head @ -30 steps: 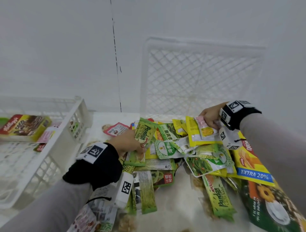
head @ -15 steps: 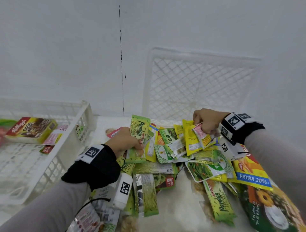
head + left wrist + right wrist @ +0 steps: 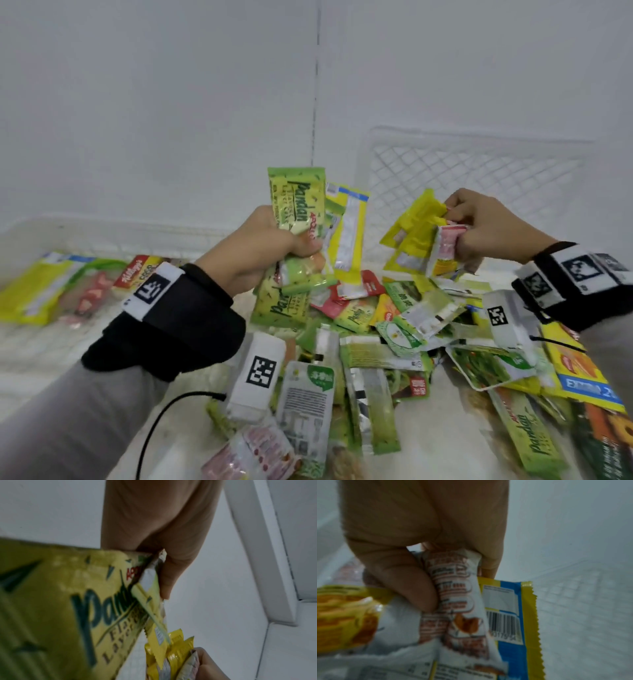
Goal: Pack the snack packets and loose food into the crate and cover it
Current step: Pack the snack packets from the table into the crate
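Observation:
My left hand grips a bunch of snack packets, a green Pandan packet foremost, lifted above the pile; the left wrist view shows that Pandan packet pressed under the fingers. My right hand holds yellow and pink-white packets raised over the pile's far side; in the right wrist view the thumb pinches a white-and-pink packet against a yellow-blue one. A heap of loose packets covers the table. The white crate sits at the left, holding a few packets.
A white lattice lid leans upright against the wall behind the pile. A large yellow bag and a sunflower-print bag lie at the right. White walls close in behind.
Both hands have risen from the pile with their packets, the left bunch lifted highest. The view has swung left, bringing more of the crate into sight.

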A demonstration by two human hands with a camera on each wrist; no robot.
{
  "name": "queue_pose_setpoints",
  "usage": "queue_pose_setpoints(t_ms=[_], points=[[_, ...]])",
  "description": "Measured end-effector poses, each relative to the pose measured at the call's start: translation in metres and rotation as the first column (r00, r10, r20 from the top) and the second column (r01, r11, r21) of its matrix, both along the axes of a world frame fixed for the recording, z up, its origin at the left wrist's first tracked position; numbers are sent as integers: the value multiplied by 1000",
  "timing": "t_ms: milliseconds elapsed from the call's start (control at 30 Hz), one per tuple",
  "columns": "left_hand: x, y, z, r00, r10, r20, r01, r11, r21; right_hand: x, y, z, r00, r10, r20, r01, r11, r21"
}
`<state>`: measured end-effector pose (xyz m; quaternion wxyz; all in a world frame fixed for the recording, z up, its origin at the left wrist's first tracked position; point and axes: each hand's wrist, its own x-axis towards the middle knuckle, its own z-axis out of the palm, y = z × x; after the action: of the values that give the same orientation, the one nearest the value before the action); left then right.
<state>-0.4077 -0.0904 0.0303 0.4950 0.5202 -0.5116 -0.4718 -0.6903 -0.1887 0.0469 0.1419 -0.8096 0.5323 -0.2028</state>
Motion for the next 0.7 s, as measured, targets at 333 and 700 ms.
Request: queue_pose_setpoints(t_ms=[333, 700], points=[[134, 17, 48, 982, 176, -66, -182, 977, -110, 167, 52, 54, 846, 92, 526, -75, 996, -54], [294, -3, -5, 982, 176, -66, -162, 971, 177, 364, 58, 12, 705, -188, 683, -29, 956, 292]])
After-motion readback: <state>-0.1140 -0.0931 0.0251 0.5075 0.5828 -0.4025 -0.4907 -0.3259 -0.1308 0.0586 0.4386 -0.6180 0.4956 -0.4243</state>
